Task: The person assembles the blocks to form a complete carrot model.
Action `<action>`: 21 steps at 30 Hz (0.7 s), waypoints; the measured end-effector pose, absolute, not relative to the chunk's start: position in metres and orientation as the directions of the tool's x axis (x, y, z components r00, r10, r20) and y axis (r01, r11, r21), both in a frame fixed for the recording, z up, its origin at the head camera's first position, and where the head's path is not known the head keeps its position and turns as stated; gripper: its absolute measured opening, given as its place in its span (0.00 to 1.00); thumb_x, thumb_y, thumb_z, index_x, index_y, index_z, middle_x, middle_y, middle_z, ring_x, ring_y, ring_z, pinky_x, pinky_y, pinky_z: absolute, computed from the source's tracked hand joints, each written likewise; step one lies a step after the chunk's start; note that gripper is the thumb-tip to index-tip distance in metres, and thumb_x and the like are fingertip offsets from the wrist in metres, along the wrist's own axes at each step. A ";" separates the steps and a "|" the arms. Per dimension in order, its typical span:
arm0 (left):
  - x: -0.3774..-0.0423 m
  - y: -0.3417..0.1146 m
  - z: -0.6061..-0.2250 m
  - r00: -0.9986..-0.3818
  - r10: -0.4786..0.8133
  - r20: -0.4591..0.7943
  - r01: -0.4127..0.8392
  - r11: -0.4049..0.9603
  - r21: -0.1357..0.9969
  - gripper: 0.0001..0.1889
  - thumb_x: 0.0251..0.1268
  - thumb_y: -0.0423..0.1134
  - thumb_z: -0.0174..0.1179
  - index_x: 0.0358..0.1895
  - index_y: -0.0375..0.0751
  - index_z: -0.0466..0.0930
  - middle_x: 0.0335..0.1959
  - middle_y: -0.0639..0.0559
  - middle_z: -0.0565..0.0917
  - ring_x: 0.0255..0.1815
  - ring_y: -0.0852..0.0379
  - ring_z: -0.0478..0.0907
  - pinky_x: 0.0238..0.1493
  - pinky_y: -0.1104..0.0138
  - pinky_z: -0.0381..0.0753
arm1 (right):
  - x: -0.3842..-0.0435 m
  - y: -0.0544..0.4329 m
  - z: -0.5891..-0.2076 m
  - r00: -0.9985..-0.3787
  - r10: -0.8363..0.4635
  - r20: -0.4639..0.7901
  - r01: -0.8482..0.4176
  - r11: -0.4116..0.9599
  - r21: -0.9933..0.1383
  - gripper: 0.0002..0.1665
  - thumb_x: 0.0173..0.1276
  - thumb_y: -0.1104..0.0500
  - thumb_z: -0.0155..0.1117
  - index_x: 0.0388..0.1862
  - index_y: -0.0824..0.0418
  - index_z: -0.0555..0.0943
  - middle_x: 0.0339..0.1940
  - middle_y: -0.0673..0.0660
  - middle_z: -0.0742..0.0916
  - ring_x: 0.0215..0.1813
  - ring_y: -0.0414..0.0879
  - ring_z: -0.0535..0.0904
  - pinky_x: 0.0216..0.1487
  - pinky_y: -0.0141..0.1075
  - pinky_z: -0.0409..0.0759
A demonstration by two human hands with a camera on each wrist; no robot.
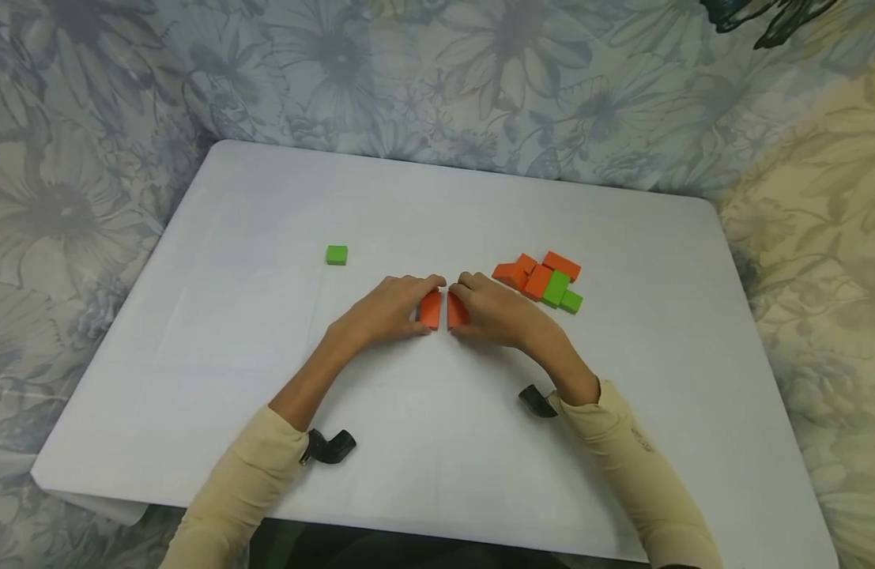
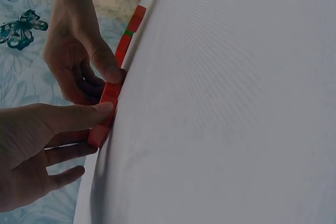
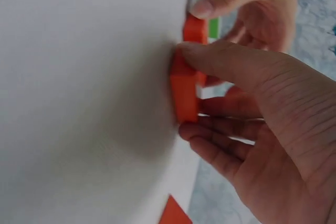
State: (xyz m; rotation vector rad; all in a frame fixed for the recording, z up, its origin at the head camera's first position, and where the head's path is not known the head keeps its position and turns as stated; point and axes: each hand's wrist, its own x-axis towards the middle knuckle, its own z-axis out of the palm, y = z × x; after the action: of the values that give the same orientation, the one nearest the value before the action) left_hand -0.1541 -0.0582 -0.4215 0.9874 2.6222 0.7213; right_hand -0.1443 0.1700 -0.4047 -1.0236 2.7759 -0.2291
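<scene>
Near the table's middle, my left hand (image 1: 393, 308) grips an orange block (image 1: 429, 310) between thumb and fingers. Just to its right, my right hand (image 1: 499, 310) pinches a second orange block (image 1: 457, 311) the same way. The two blocks stand side by side on the white table, with a narrow gap between them in the head view. In the right wrist view, the right hand's block (image 3: 184, 93) shows its sloping faces, with the thumb on top and fingers behind. Beyond it, the left thumb presses the other block (image 3: 195, 29).
A cluster of orange blocks (image 1: 538, 281) and green blocks (image 1: 556, 289) lies right of my right hand. A lone green block (image 1: 337, 255) sits at the back left. The white table (image 1: 437, 474) meets a floral backdrop (image 1: 380, 87) at its far edge.
</scene>
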 end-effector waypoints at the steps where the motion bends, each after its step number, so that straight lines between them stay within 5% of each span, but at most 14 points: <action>1: -0.154 -0.058 -0.422 -0.741 0.669 -0.059 0.542 0.648 0.536 0.37 0.64 0.40 0.75 0.74 0.45 0.69 0.60 0.49 0.84 0.59 0.49 0.81 0.69 0.53 0.78 | -0.144 0.169 -0.407 -0.745 -0.658 -0.106 -0.632 0.748 -0.204 0.32 0.67 0.50 0.76 0.63 0.68 0.80 0.53 0.60 0.84 0.51 0.51 0.80 0.56 0.38 0.85; 9: -0.157 -0.058 -0.429 -0.744 0.667 -0.048 0.530 0.632 0.565 0.38 0.62 0.42 0.76 0.73 0.45 0.69 0.58 0.49 0.85 0.57 0.50 0.82 0.63 0.56 0.82 | -0.143 0.163 -0.413 -0.763 -0.639 -0.101 -0.596 0.755 -0.274 0.38 0.64 0.45 0.79 0.63 0.68 0.79 0.51 0.58 0.82 0.50 0.50 0.77 0.54 0.37 0.83; 21: -0.160 -0.059 -0.430 -0.745 0.666 -0.034 0.521 0.613 0.594 0.39 0.58 0.39 0.78 0.72 0.43 0.68 0.59 0.45 0.86 0.57 0.47 0.83 0.63 0.55 0.83 | -0.153 0.156 -0.417 -0.731 -0.680 -0.056 -0.651 0.720 -0.239 0.30 0.62 0.50 0.76 0.55 0.68 0.80 0.42 0.56 0.80 0.44 0.49 0.74 0.46 0.37 0.76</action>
State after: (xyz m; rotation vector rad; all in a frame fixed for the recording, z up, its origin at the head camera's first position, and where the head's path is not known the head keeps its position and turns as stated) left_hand -0.1599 -0.0587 -0.4296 0.9716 2.5874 0.8340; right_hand -0.1526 0.1561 -0.4169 -1.0827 2.7829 -0.3073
